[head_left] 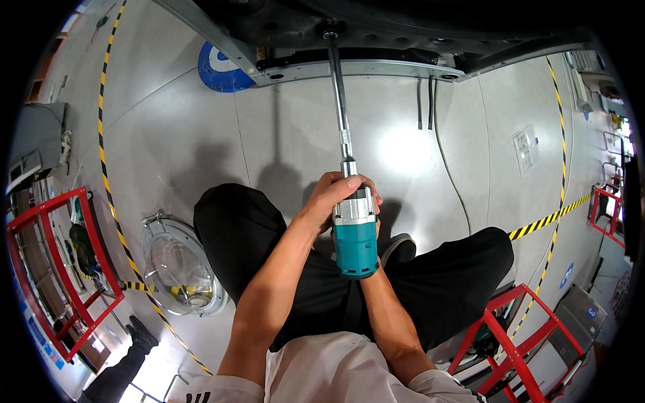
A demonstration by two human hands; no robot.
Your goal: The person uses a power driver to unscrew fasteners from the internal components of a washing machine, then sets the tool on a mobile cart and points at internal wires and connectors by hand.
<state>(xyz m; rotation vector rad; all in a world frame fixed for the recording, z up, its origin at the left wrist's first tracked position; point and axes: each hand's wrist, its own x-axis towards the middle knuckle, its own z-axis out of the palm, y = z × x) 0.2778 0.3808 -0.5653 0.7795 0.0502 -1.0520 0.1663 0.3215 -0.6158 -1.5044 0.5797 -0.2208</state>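
Observation:
An impact wrench (356, 245) with a teal motor body and silver front housing is between my knees. Its long chrome extension bar (339, 94) runs away from me, and the far end meets a bolt spot on the underside of a large black part (403, 40). My left hand (330, 195) is wrapped round the silver front of the wrench, thumb on top. From the right, my right hand (380, 274) reaches in beneath the motor body and holds the tool from below. The teal body hides most of its fingers and the handle.
A grey metal frame (363, 69) supports the black part. Cables (440, 134) hang to the floor. Left of my knee lies a round clear-windowed lid (178, 265). Red frames (521, 336) stand behind on both sides. Striped tape (104, 134) marks the floor. Another person's leg (124, 369) shows lower left.

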